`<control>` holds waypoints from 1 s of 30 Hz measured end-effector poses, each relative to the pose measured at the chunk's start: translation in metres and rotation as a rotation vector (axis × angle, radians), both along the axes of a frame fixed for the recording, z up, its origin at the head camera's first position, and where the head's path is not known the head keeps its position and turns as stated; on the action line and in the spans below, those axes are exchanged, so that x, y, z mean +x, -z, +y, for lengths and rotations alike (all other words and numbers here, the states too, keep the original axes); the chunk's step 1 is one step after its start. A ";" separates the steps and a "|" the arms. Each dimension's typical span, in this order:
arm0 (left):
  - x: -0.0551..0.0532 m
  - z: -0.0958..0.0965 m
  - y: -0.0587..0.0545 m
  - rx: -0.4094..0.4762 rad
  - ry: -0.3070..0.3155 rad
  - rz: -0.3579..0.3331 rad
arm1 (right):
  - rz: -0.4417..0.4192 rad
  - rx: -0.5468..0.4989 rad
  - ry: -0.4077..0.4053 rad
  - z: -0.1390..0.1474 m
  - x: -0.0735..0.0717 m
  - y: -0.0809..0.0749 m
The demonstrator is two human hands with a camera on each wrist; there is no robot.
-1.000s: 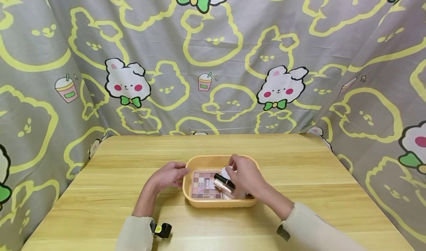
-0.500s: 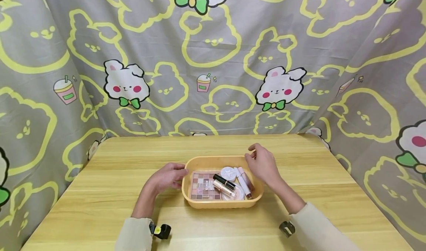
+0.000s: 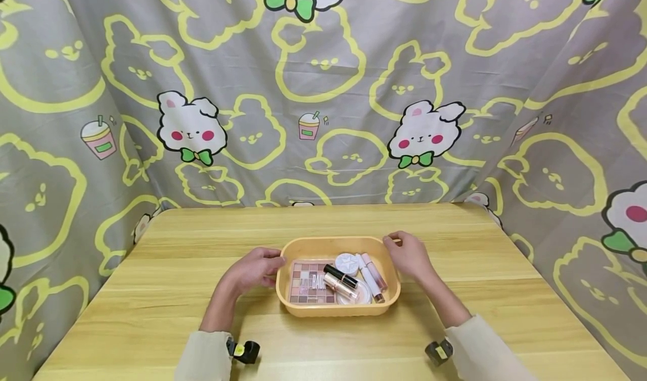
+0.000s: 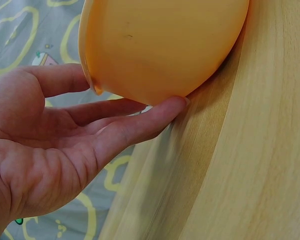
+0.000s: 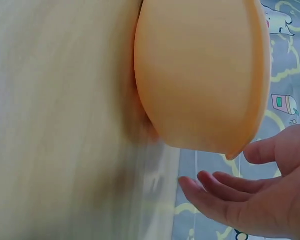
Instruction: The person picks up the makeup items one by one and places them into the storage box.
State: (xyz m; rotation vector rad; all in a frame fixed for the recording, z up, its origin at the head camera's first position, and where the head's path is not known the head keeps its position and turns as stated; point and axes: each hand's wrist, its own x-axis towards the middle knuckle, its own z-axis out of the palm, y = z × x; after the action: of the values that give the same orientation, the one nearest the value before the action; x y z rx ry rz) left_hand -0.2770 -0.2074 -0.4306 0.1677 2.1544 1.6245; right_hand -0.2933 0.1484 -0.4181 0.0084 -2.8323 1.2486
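Note:
A yellow-orange plastic basket (image 3: 329, 310) stands on the table. In it lie an eyeshadow palette (image 3: 305, 284), a round white compact with a star (image 3: 346, 264), a black-capped tube (image 3: 349, 280), a gold tube (image 3: 337, 285), a clear round compact (image 3: 361, 295), and two slim lip-gloss tubes, one white (image 3: 370, 280) and one pink (image 3: 375, 271). My left hand (image 3: 255, 270) holds the basket's left end, thumb over the rim and fingers against the outer wall. My right hand (image 3: 408, 254) is at the right end, thumb close to the rim, fingers (image 5: 209, 205) apart from the wall.
The wooden table (image 3: 202, 229) extends around the basket. Behind it and on both sides hangs a grey curtain (image 3: 303, 162) with cartoon rabbits. Black wrist cameras sit at both beige sleeves (image 3: 204, 358).
My right hand has come out of the basket and moved right to its right end, baring the lip-gloss tubes. My left hand stays at the left end.

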 end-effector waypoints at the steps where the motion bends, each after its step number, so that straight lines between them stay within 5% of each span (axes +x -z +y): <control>1: 0.000 0.000 0.000 0.001 -0.001 0.000 | -0.013 0.003 -0.008 0.001 0.000 0.001; 9: 0.000 0.001 -0.001 0.003 -0.010 -0.005 | -0.100 -0.007 -0.069 0.004 0.005 0.005; 16: -0.001 0.001 -0.002 0.009 -0.002 -0.007 | -0.199 -0.158 -0.088 0.008 0.006 0.008; 30: 0.002 0.005 -0.005 -0.017 0.009 0.016 | -0.197 -0.213 -0.075 0.010 0.009 0.014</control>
State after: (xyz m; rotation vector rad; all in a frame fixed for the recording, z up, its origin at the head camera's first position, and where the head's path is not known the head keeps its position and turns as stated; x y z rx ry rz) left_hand -0.2747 -0.2028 -0.4260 0.1854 2.1755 1.6038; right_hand -0.2845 0.1584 -0.4324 -0.0173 -2.8643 1.6484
